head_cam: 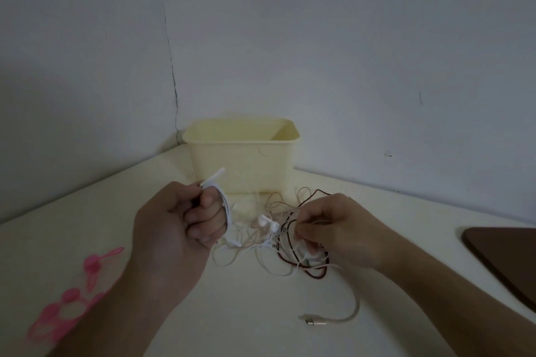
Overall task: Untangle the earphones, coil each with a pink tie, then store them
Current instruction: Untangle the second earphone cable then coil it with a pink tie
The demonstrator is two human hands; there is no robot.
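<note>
Left hand fingers curl around white cord; right hand pinches tangle strands before bin.

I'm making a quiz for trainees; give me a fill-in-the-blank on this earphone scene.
1. The left hand grips a coiled ____ cable.
2. The pink ties lie beside the ____ forearm.
3. The yellow bin stands ____ the tangle, against the wall.
4. The right hand pinches cords in the ____.

Missing: white; left; behind; tangle
</note>
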